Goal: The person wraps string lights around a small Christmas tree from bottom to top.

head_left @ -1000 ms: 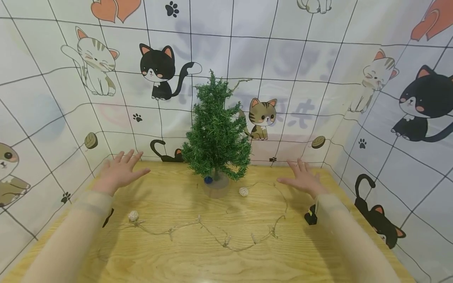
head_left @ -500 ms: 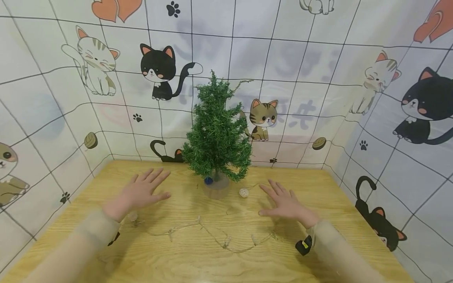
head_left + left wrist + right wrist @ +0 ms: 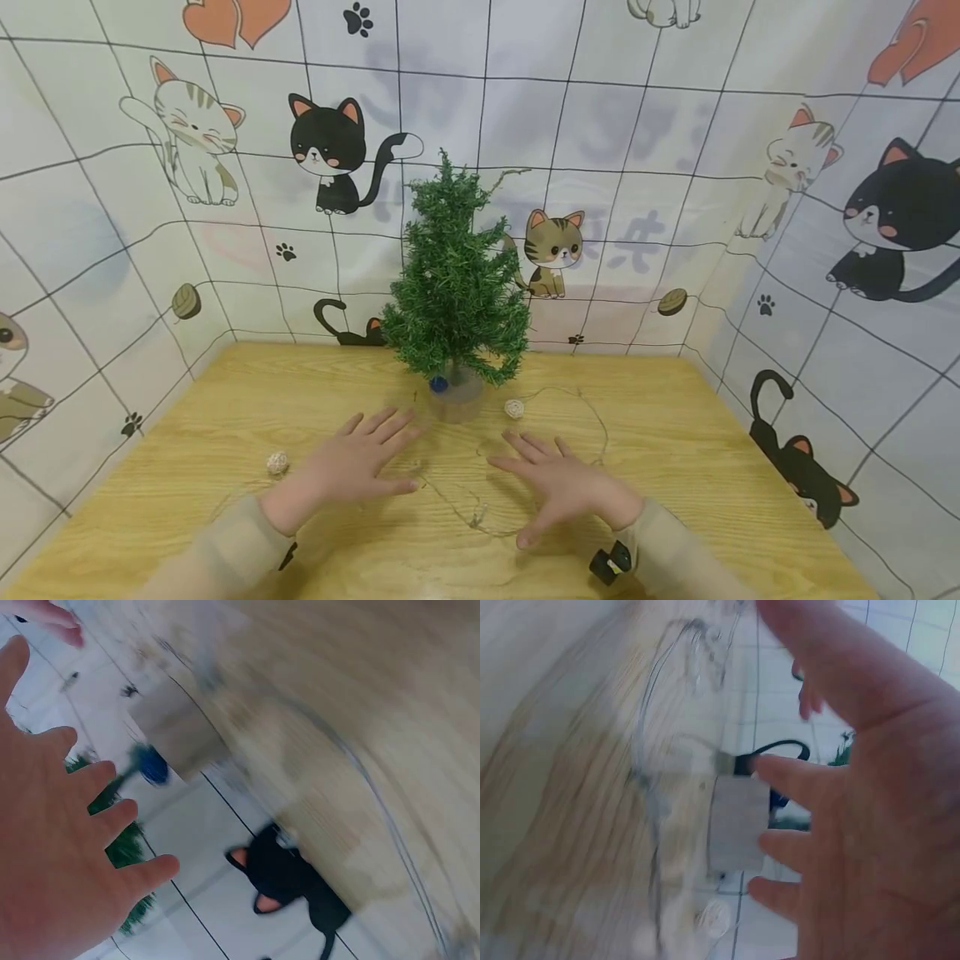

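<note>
My left hand (image 3: 352, 462), palm down with fingers spread, hovers over a thin twine string (image 3: 444, 498) and holds nothing. Across from it, my right hand (image 3: 566, 483) is also spread above the string, fingers straight. Behind both hands stands a small green artificial Christmas tree (image 3: 457, 283) on a pale round base (image 3: 455, 408). A dark blue ball (image 3: 438, 384) is at the base's left. One white woven ball (image 3: 513, 408) lies right of the base; another white ball (image 3: 277, 462) lies left of my left hand. Parts of the string are hidden under the hands.
The wooden table (image 3: 697, 433) ends at a white wall covering (image 3: 615, 167) with grid lines and cartoon cats, which encloses the back and both sides. A black device (image 3: 611, 562) sits at my right wrist. The tree stands close to the back wall.
Both hands have moved inward and toward me, from the table's far sides to above the string. The tree and balls stay in place.
</note>
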A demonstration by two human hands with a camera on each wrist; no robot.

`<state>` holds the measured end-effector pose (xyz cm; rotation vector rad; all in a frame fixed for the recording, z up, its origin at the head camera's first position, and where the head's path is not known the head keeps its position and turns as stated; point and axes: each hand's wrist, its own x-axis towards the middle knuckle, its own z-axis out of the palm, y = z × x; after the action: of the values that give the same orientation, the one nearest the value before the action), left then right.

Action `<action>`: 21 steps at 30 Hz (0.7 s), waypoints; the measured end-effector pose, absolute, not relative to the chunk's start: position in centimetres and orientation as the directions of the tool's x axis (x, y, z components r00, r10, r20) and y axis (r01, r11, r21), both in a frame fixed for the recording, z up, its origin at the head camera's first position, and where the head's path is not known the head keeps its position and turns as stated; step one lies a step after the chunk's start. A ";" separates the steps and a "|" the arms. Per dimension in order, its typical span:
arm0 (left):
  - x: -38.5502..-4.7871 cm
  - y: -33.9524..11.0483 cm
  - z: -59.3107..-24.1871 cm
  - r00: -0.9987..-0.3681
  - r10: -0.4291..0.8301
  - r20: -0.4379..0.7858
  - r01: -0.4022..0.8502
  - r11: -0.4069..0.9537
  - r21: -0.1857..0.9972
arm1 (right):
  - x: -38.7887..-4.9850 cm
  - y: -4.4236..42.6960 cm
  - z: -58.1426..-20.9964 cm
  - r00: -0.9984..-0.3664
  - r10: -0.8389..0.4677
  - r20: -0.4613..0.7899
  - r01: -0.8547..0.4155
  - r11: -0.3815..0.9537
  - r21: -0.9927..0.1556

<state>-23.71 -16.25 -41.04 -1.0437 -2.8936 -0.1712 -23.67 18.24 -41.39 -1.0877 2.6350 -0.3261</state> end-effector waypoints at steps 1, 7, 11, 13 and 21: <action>-23.6 -15.7 -41.1 -0.761 0.642 0.097 0.649 0.755 0.095 | -23.5 18.0 -41.3 -0.674 -0.719 -0.170 -0.663 0.691 -0.288; -23.0 -12.7 -40.6 -0.734 0.676 0.069 0.676 0.716 0.174 | -23.0 16.7 -40.4 -0.698 -0.686 -0.207 -0.661 0.728 -0.183; -22.8 -11.1 -40.1 -0.714 0.700 0.028 0.689 0.696 0.202 | -22.9 16.0 -39.9 -0.710 -0.674 -0.202 -0.655 0.738 -0.163; -22.7 -10.5 -40.0 -0.702 0.712 0.009 0.697 0.684 0.214 | -22.9 15.5 -39.8 -0.713 -0.671 -0.206 -0.647 0.742 -0.177; -22.0 -9.7 -40.9 -0.637 0.768 -0.067 0.719 0.623 0.308 | -22.1 14.2 -40.2 -0.687 -0.678 -0.262 -0.617 0.735 -0.282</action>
<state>-22.01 -9.72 -40.90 -1.3900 -3.0010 -0.4265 -22.13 14.21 -40.16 -1.0022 2.5892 -0.2430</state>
